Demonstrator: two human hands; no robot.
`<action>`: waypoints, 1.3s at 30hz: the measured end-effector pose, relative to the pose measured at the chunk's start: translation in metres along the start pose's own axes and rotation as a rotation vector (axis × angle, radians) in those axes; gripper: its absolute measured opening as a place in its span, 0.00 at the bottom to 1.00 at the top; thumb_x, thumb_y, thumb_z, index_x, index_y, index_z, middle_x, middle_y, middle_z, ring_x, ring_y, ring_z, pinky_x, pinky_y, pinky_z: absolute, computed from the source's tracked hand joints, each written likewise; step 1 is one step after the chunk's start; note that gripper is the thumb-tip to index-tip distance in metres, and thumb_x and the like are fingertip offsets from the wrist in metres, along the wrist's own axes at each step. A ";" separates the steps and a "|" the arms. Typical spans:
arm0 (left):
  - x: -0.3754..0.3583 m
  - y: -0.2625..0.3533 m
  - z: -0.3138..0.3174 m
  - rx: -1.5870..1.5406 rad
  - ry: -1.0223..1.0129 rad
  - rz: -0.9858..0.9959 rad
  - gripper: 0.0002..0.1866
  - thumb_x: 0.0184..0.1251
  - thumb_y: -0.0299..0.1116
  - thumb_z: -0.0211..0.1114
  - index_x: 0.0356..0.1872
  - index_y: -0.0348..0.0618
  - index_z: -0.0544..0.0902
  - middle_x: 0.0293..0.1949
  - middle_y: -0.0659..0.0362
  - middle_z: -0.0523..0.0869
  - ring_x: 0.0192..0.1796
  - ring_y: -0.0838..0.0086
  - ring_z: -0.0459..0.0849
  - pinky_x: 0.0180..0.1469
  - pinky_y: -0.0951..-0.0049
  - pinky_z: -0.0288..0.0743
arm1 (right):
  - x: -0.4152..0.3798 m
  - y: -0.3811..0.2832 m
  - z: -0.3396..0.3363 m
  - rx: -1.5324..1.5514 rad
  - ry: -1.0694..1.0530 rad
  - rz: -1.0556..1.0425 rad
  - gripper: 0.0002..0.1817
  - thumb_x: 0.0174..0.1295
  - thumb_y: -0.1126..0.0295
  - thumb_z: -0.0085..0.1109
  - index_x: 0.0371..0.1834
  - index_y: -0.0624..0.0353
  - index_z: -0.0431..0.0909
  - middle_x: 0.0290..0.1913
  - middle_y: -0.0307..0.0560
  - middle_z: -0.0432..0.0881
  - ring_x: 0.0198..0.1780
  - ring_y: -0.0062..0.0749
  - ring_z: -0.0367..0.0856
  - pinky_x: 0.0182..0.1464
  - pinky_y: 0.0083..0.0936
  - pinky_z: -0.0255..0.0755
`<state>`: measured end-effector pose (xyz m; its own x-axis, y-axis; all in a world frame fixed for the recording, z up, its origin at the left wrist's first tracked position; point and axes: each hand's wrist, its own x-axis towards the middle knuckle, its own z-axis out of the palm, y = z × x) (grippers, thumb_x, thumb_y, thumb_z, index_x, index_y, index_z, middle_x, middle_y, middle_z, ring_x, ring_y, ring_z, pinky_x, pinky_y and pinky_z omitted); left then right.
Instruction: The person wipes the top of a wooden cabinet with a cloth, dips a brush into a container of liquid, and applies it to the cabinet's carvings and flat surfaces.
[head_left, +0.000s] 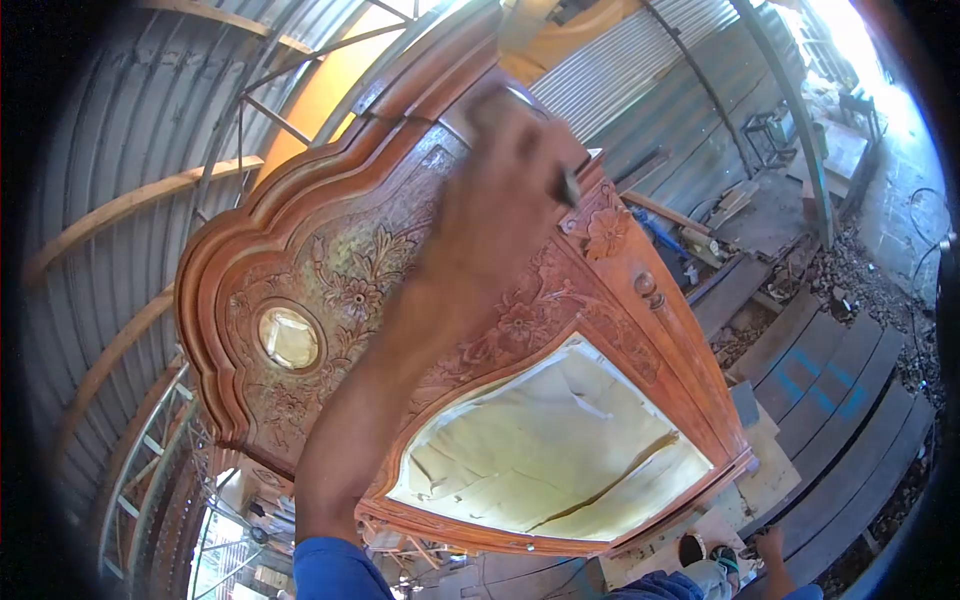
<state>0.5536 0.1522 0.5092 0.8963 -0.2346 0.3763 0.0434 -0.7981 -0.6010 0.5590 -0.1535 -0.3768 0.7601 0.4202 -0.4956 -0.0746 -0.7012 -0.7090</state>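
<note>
My left hand (pixel 525 150), blurred by motion, reaches up to the upper edge of a carved reddish-brown wooden furniture piece (pixel 605 235). Its fingers are closed round a small dark object that I cannot make out. Carved flowers and leaves lie beside my forearm. A round opening (pixel 290 338) and a large curved panel (pixel 560 440) have a pale, wrinkled covering. Low at the right is my right hand (pixel 772 548), small in view, near wooden boards; its finger position is unclear.
Dark planks (pixel 830 400) with blue marks lie at the right, beside rubble. Corrugated metal sheeting (pixel 110 130) and curved wooden ribs rise at the left. A metal post (pixel 795 110) stands at the upper right. A sandalled foot (pixel 727 562) shows at the bottom.
</note>
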 end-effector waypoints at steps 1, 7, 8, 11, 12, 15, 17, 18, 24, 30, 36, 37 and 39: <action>0.006 -0.007 -0.004 0.109 0.069 -0.113 0.20 0.54 0.16 0.67 0.48 0.39 0.75 0.46 0.47 0.76 0.46 0.45 0.83 0.46 0.52 0.81 | -0.004 -0.008 -0.006 -0.054 0.042 -0.014 0.19 0.45 0.68 0.76 0.40 0.67 0.86 0.42 0.65 0.87 0.48 0.60 0.87 0.54 0.48 0.80; 0.003 0.019 0.028 -0.073 0.047 0.072 0.19 0.59 0.19 0.69 0.48 0.42 0.73 0.45 0.47 0.74 0.46 0.45 0.84 0.44 0.52 0.85 | -0.014 -0.048 -0.022 0.040 -0.176 0.060 0.21 0.46 0.69 0.74 0.40 0.74 0.83 0.41 0.72 0.86 0.47 0.64 0.86 0.53 0.49 0.81; 0.018 0.013 0.027 0.044 0.072 0.039 0.19 0.59 0.19 0.69 0.48 0.41 0.73 0.46 0.47 0.74 0.46 0.44 0.85 0.44 0.51 0.85 | -0.004 -0.028 -0.004 -0.043 -0.091 0.003 0.21 0.46 0.68 0.74 0.39 0.76 0.83 0.41 0.72 0.86 0.46 0.64 0.86 0.53 0.49 0.81; 0.027 0.003 0.027 0.211 0.114 -0.075 0.20 0.58 0.19 0.70 0.50 0.40 0.73 0.48 0.47 0.75 0.46 0.45 0.86 0.43 0.50 0.85 | 0.000 -0.019 0.007 -0.090 -0.003 -0.040 0.17 0.46 0.70 0.74 0.36 0.72 0.86 0.38 0.69 0.88 0.44 0.62 0.89 0.46 0.46 0.81; 0.019 0.005 0.035 0.167 0.017 -0.062 0.21 0.58 0.19 0.71 0.51 0.39 0.73 0.49 0.46 0.75 0.46 0.45 0.86 0.43 0.51 0.85 | -0.007 -0.027 -0.002 -0.084 -0.004 -0.038 0.17 0.46 0.70 0.74 0.36 0.72 0.86 0.38 0.69 0.88 0.44 0.62 0.89 0.46 0.46 0.81; 0.018 0.021 0.037 0.015 -0.126 0.001 0.24 0.56 0.19 0.72 0.54 0.38 0.74 0.51 0.47 0.76 0.47 0.47 0.87 0.44 0.53 0.86 | -0.018 -0.038 -0.014 0.073 -0.063 -0.013 0.21 0.45 0.70 0.75 0.40 0.74 0.85 0.42 0.69 0.87 0.49 0.63 0.87 0.51 0.47 0.80; 0.038 0.011 0.031 0.116 -0.026 0.083 0.25 0.57 0.19 0.70 0.56 0.39 0.74 0.50 0.48 0.77 0.47 0.46 0.87 0.44 0.52 0.86 | -0.024 -0.032 -0.016 -0.059 -0.012 -0.057 0.21 0.43 0.67 0.72 0.40 0.70 0.85 0.44 0.70 0.86 0.47 0.65 0.85 0.52 0.48 0.80; 0.052 0.003 0.025 0.234 0.078 0.088 0.23 0.59 0.19 0.69 0.55 0.40 0.75 0.48 0.48 0.78 0.47 0.46 0.88 0.44 0.53 0.87 | -0.023 -0.031 -0.019 -0.060 -0.013 -0.058 0.21 0.43 0.67 0.72 0.40 0.70 0.85 0.44 0.70 0.86 0.47 0.65 0.85 0.52 0.48 0.80; 0.062 0.003 0.067 0.104 0.006 0.039 0.19 0.61 0.20 0.67 0.53 0.38 0.73 0.50 0.47 0.76 0.43 0.42 0.88 0.44 0.52 0.90 | 0.005 0.020 0.020 -0.022 0.022 -0.032 0.25 0.43 0.63 0.74 0.42 0.72 0.85 0.47 0.69 0.86 0.46 0.64 0.85 0.52 0.47 0.80; 0.066 -0.003 0.049 0.317 0.112 -0.144 0.21 0.55 0.18 0.70 0.48 0.38 0.72 0.49 0.46 0.73 0.47 0.46 0.86 0.45 0.53 0.87 | -0.021 -0.012 -0.012 0.074 -0.122 0.068 0.24 0.44 0.64 0.73 0.41 0.71 0.84 0.50 0.69 0.85 0.51 0.65 0.84 0.55 0.48 0.79; 0.046 0.023 0.059 0.232 -0.050 -0.005 0.21 0.57 0.18 0.71 0.50 0.41 0.74 0.50 0.47 0.75 0.51 0.47 0.85 0.51 0.50 0.84 | -0.017 0.021 0.021 -0.066 0.031 -0.070 0.21 0.44 0.69 0.74 0.42 0.69 0.86 0.43 0.67 0.88 0.47 0.62 0.88 0.51 0.47 0.81; 0.054 0.014 0.060 0.248 -0.086 0.029 0.21 0.57 0.17 0.70 0.50 0.42 0.74 0.51 0.47 0.75 0.54 0.47 0.85 0.52 0.50 0.84 | -0.016 0.022 0.023 -0.032 -0.002 -0.038 0.21 0.45 0.69 0.74 0.43 0.69 0.86 0.45 0.67 0.88 0.47 0.62 0.87 0.52 0.48 0.81; 0.051 -0.004 0.053 0.239 -0.075 -0.047 0.18 0.61 0.16 0.67 0.50 0.41 0.75 0.51 0.46 0.77 0.55 0.47 0.84 0.51 0.51 0.83 | -0.017 0.018 0.025 0.000 -0.046 -0.010 0.22 0.46 0.70 0.73 0.45 0.70 0.85 0.46 0.68 0.87 0.48 0.62 0.87 0.52 0.48 0.81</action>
<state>0.6225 0.1725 0.4933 0.9206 -0.1520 0.3597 0.1805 -0.6512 -0.7371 0.5287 -0.1589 -0.3934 0.7302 0.4536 -0.5109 -0.0671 -0.6966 -0.7144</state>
